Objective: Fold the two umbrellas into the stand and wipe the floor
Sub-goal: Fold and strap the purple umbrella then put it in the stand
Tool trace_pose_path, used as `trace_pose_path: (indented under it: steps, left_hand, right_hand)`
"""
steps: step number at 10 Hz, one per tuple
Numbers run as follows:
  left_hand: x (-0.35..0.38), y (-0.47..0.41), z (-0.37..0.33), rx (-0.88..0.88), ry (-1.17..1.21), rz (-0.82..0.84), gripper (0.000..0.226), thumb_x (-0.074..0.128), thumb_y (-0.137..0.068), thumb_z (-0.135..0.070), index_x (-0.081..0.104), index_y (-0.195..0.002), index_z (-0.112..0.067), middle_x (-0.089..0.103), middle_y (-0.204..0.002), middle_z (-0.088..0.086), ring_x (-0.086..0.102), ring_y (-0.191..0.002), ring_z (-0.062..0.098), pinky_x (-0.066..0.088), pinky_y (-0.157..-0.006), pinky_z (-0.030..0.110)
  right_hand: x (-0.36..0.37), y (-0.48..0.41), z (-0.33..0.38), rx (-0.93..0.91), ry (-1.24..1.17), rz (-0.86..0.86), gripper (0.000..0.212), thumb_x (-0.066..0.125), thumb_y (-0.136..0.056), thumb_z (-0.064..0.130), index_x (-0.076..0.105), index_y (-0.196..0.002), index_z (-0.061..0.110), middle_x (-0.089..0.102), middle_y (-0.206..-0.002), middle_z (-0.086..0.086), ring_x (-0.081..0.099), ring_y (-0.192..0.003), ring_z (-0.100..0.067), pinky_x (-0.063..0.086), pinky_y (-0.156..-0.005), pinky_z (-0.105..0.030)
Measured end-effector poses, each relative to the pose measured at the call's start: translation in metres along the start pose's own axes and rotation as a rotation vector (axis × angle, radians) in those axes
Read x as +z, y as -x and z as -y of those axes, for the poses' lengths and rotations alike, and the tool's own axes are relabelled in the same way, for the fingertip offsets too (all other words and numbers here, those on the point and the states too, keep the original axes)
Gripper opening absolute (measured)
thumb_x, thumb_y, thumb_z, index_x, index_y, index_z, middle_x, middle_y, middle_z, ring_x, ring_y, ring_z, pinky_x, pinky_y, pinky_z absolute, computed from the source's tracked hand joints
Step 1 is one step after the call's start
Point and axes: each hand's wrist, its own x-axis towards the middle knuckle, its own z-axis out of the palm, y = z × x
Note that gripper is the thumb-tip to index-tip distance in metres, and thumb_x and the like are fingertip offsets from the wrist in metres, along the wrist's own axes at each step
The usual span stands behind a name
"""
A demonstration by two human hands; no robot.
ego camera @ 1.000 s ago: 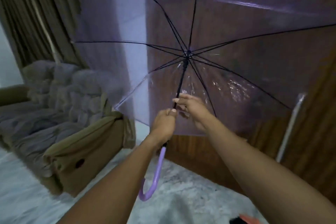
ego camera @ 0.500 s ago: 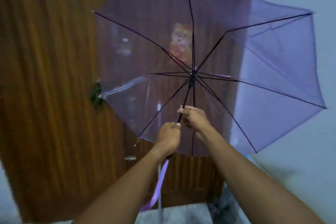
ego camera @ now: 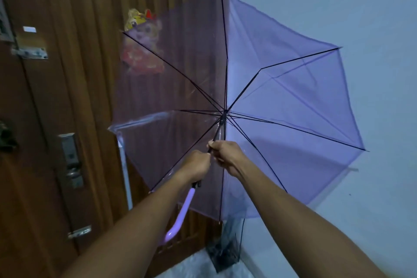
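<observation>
An open, see-through purple umbrella [ego camera: 282,108] fills the middle of the view, its inside facing me, black ribs spread out. My left hand [ego camera: 196,166] grips the black shaft just above the curved purple handle [ego camera: 180,214]. My right hand [ego camera: 225,153] holds the shaft a little higher, fingers curled round it near the runner. Below the canopy, in the corner between door and wall, stands a dark wire umbrella stand [ego camera: 225,253] on the floor. A second umbrella is not visible.
A brown wooden door [ego camera: 56,97] with a metal lock [ego camera: 71,160] and a hanging yellow and red ornament [ego camera: 137,22] is on the left. A pale wall [ego camera: 338,7] is on the right. A strip of pale marbled floor [ego camera: 191,268] shows at the bottom.
The view has swung from the sofa and room to the door and wall corner. The umbrella stays open in both hands; the stand has come into sight below it.
</observation>
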Motion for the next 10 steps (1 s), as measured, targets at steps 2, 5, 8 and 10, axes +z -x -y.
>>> trace_pose_path:
  steps: [2,5,8,10]
  left_hand:
    - [-0.004,-0.035,0.017,0.024,-0.077,-0.007,0.041,0.036,-0.105,-0.019,0.062,-0.12,0.009,0.059,-0.128,0.031,0.058,-0.116,0.043,0.048,-0.092,0.042]
    - [-0.001,-0.071,0.037,-0.016,0.028,-0.056,0.035,0.045,-0.101,-0.02,0.048,-0.067,-0.017,0.054,-0.076,0.006,0.048,-0.085,0.025,0.039,-0.076,0.03]
    - [0.005,-0.103,0.034,0.041,0.066,-0.014,0.038,0.044,-0.103,-0.031,0.047,-0.071,-0.011,0.043,-0.062,0.009,0.046,-0.06,0.022,0.039,-0.06,0.03]
    - [0.01,-0.116,0.035,0.091,0.006,-0.017,0.047,0.043,-0.104,-0.03,0.035,-0.06,-0.017,0.032,-0.042,-0.008,0.033,-0.042,0.015,0.031,-0.054,0.03]
  right_hand:
    - [0.006,-0.033,-0.004,0.036,-0.043,-0.028,0.011,0.068,-0.093,0.025,0.07,-0.097,0.015,0.069,-0.085,0.004,0.06,-0.068,-0.011,0.046,-0.064,-0.026]
    - [0.005,-0.131,0.015,0.108,-0.268,-0.02,0.016,0.045,-0.103,0.021,0.059,-0.111,0.016,0.071,-0.109,-0.007,0.064,-0.07,-0.016,0.053,-0.066,-0.03]
    - [-0.013,-0.23,0.034,0.178,-0.478,-0.079,0.036,0.039,-0.107,0.03,0.059,-0.09,0.006,0.059,-0.073,-0.004,0.056,-0.063,-0.014,0.052,-0.048,-0.025]
    - [-0.015,-0.263,0.03,0.214,-0.607,-0.094,0.04,0.033,-0.108,0.035,0.052,-0.086,0.009,0.038,-0.054,0.003,0.033,-0.04,-0.009,0.033,-0.034,-0.016]
